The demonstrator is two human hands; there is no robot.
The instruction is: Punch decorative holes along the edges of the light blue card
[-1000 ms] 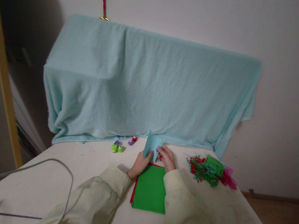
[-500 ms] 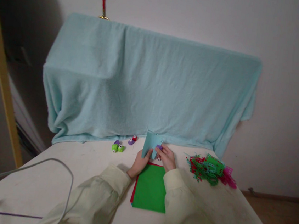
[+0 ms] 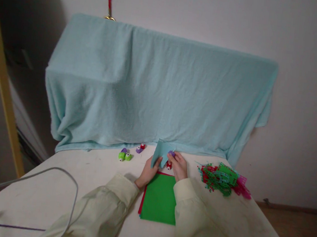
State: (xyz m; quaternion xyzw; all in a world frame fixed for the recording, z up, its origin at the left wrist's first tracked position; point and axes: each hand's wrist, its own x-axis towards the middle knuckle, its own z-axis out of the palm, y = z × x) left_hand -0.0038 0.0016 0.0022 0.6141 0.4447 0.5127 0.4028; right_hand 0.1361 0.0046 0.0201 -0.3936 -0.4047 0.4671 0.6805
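My left hand point(image 3: 147, 173) is closed on a light blue sheet of paper point(image 3: 159, 152), thumb in front, holding it raised. Small holes run along the sheet's top edge. A small purple craft punch point(image 3: 171, 153) sits in my right hand point(image 3: 179, 166), at the sheet's right edge; whether the paper is inside its slot I cannot tell. Just below, between the hands, a red craft punch point(image 3: 168, 165) with a white button rests on the table. Nearer to me lies a stack of coloured paper point(image 3: 159, 199), green on top, with red showing at its edges.
Several green, purple and red punches point(image 3: 125, 155) stand at the back left. A heap of perforated paper scraps point(image 3: 220, 177) lies on the right. A grey cable point(image 3: 57, 168) loops over the left side of the white table point(image 3: 105, 165). Behind hangs a light blue cloth point(image 3: 162, 85).
My right hand and the purple punch have moved slightly up and to the right along the sheet. The blue sheet has turned a little, and more of the red punch shows.
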